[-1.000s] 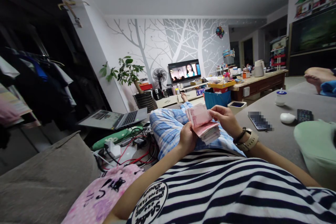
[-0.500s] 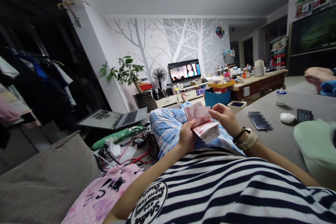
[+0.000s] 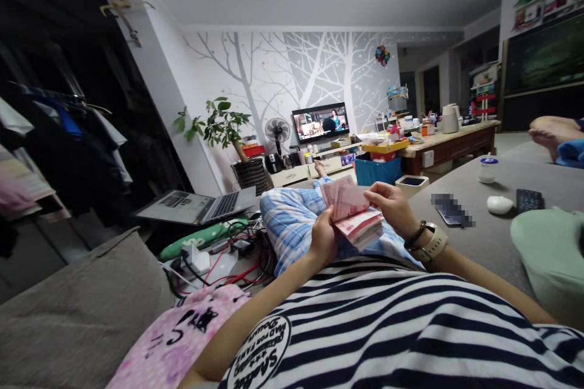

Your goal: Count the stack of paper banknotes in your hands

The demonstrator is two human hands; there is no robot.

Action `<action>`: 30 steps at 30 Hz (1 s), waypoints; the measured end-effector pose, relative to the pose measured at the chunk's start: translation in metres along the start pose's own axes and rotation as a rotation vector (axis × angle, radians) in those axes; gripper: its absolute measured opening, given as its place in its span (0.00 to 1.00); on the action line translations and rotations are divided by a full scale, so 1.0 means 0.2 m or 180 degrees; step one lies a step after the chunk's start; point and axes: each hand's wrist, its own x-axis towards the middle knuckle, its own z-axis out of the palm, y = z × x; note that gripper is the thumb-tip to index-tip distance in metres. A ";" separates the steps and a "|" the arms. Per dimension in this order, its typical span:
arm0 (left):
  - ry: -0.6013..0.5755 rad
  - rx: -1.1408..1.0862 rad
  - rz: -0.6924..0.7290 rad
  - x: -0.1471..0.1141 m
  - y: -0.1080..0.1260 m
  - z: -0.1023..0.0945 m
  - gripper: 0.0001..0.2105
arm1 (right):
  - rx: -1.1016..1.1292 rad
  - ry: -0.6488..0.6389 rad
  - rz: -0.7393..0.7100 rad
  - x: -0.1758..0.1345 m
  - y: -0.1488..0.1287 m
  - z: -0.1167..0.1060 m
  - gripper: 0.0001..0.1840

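Note:
A thick stack of red-and-white banknotes (image 3: 362, 230) is folded over above my lap, with its upper notes fanned upward. My left hand (image 3: 325, 234) is closed around the stack's left side, the thumb lying across the fold. My right hand (image 3: 387, 199) pinches the right edge of a raised banknote (image 3: 351, 197) between thumb and fingertips. A beige watch (image 3: 433, 243) and a dark bracelet are on my right wrist. Under the notes are my legs in blue checked trousers (image 3: 285, 219).
An open laptop (image 3: 201, 206) lies left, beside tangled cables (image 3: 255, 255) and a pink cloth (image 3: 182, 334). To the right on the sofa are a phone (image 3: 451, 209), a white mouse (image 3: 499, 205), a remote (image 3: 529, 200) and a green cushion (image 3: 547, 249). Another person's foot (image 3: 550, 134) rests far right.
My right hand has shifted slightly to the right with the banknote's edge, and the raised notes have tilted a little. My left hand stays on the stack. The television picture differs.

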 end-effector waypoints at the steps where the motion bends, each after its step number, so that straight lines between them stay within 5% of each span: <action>1: -0.0022 -0.0063 -0.0092 0.00 0.00 0.00 0.10 | 0.0000 -0.0015 -0.0028 0.00 0.00 0.00 0.22; 30: 0.0042 0.0321 0.0004 -0.04 0.03 0.04 0.05 | -0.0037 -0.0135 -0.0146 -0.01 -0.05 0.02 0.22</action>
